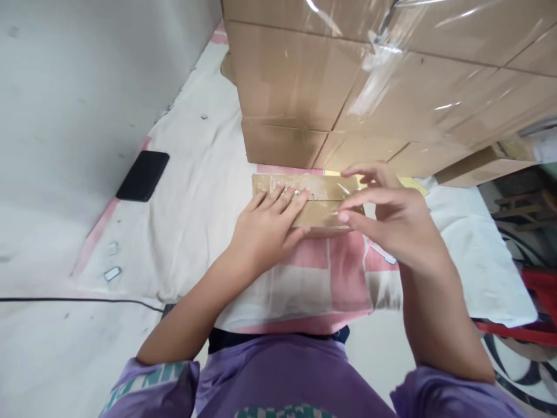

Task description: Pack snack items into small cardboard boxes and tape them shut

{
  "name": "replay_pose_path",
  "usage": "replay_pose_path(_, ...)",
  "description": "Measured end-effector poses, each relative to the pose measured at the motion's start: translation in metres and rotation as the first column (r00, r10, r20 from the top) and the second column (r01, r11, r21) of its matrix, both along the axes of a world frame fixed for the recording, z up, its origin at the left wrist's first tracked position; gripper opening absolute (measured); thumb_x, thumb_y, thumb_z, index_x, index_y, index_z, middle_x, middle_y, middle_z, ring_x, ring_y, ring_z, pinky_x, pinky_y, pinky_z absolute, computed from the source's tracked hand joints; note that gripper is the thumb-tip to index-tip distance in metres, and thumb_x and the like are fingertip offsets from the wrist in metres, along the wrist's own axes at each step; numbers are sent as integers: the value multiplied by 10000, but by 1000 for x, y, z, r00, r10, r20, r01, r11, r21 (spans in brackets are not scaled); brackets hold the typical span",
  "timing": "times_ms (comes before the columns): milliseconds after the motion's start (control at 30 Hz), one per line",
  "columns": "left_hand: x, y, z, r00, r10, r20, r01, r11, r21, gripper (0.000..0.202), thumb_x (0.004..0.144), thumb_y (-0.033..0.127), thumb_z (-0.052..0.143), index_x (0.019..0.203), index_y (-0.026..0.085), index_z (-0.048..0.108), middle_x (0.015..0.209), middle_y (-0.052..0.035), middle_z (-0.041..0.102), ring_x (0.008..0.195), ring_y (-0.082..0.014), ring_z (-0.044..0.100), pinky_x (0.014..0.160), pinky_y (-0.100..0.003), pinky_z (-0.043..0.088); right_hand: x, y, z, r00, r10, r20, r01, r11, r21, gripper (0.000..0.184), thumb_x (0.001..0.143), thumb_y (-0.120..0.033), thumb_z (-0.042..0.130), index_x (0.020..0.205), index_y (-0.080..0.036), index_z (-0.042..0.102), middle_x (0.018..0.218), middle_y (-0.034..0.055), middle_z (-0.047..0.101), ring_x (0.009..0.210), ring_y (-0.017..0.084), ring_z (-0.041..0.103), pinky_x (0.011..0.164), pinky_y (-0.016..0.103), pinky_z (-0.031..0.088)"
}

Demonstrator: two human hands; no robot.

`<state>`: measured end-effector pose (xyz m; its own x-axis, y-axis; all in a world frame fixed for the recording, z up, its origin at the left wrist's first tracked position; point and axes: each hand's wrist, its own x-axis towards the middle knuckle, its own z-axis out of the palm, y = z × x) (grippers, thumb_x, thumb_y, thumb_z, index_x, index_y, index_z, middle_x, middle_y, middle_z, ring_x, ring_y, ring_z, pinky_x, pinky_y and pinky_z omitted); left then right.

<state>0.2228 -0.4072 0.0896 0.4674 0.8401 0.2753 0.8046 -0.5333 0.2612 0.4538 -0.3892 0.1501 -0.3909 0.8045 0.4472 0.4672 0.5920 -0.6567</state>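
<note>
A small flat cardboard box wrapped in clear tape lies on a pink and white cloth in front of me. My left hand rests flat on the box's left half, fingers stretched out over the top. My right hand hovers at the box's right end, fingers extended and slightly curled, the fingertips touching the box's top and front edge. Nothing else is in either hand.
A tall stack of large cardboard cartons under plastic film stands right behind the box. A black flat object lies on the floor at left. A thin black cable runs across the floor. Small scraps lie near it.
</note>
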Motion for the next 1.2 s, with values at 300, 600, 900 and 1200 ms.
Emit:
replay_pose_path(300, 0, -1, -9, 1000, -19, 7, 18, 999, 31, 653, 984, 346, 619, 1595, 219, 428, 1605, -146, 488, 1504, -364, 436, 1237, -555, 328, 7, 66, -45, 997, -8, 80, 18, 993, -119, 262, 833, -478, 852, 790, -226, 793, 1328, 75, 646, 1368, 410, 514, 1157, 812, 271)
replay_pose_path(600, -1, -5, -9, 999, -1, -34, 5, 993, 118, 556, 1022, 365, 560, 1553, 216, 488, 1576, -121, 529, 1468, -337, 490, 1201, -537, 399, 2, 38, 2, 1000, 7, 19, 1, 925, -379, 221, 824, -458, 850, 748, -263, 777, 1383, 32, 663, 1400, 370, 530, 1195, 595, 378)
replay_pose_path(900, -2, -4, -10, 1000, -1, -7, 2, 993, 119, 553, 996, 356, 592, 1518, 182, 535, 1560, -119, 548, 1459, -333, 501, 1210, -513, 395, -9, 53, -33, 956, -85, 282, 146, 968, -202, 107, 846, -340, 778, 776, -260, 768, 1438, 39, 618, 1402, 361, 508, 1176, 634, 353)
replay_pose_path(1200, 22, -14, -7, 992, 113, -58, -106, 987, 121, 496, 997, 235, 579, 1490, 289, 580, 1556, -193, 530, 1439, -425, 508, 1170, -664, 392, -12, 50, -36, 951, -123, 284, 174, 972, -161, 98, 832, -272, 758, 742, -246, 729, 1361, 46, 658, 1331, 350, 555, 1146, 611, 377)
